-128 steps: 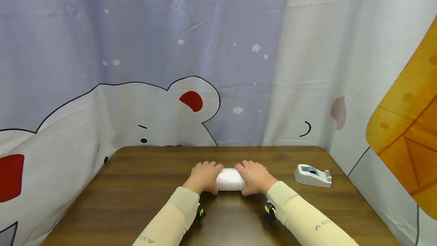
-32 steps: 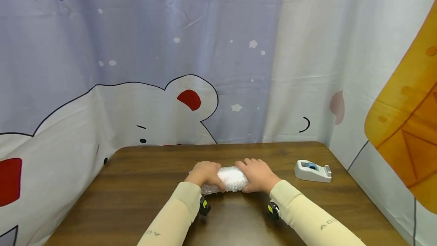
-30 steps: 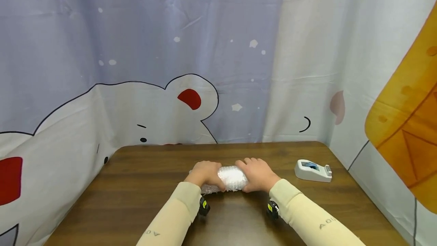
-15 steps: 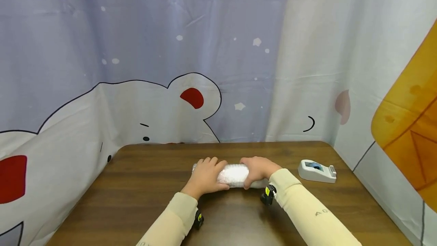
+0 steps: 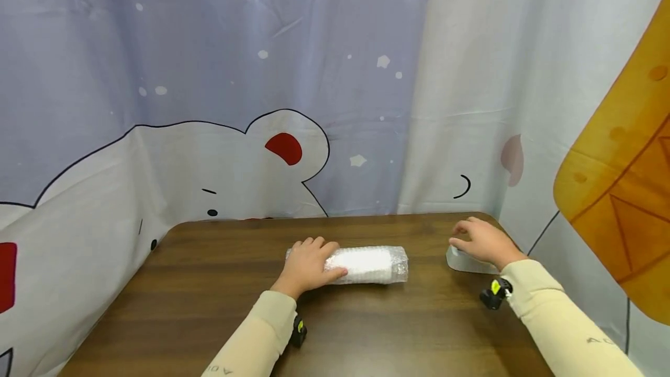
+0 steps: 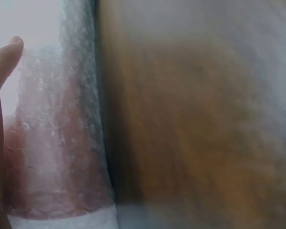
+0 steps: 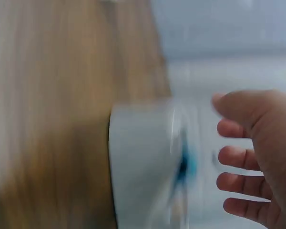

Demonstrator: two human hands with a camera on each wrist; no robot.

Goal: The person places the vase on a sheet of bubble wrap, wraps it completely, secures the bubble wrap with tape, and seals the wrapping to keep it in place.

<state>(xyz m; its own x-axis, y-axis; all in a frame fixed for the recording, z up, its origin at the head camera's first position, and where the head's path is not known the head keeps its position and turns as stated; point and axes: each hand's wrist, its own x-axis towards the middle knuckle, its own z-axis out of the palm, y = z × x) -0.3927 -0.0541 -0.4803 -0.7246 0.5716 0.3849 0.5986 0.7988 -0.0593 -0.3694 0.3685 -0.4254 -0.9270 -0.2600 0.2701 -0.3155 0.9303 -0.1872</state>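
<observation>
On the wooden table lies a bubble-wrapped bundle, roughly cylindrical, its right end uncovered in the head view. My left hand grips its left end, fingers over the top and thumb along the near side. The left wrist view shows the thumb against the clear wrap, with a reddish tint showing through. Over at the right, my right hand hovers close above a white tape dispenser and partly hides it. In the right wrist view its fingers are loosely bent beside the dispenser, whose blue tape roll is blurred.
The brown table has its back edge against a printed curtain. More curtain hangs along the right edge, near the dispenser. Bare wood lies between the bundle and the dispenser.
My right hand has let go of the bundle and moved right, over the tape dispenser. The left hand stays on the bundle, which was earlier turned between both hands.
</observation>
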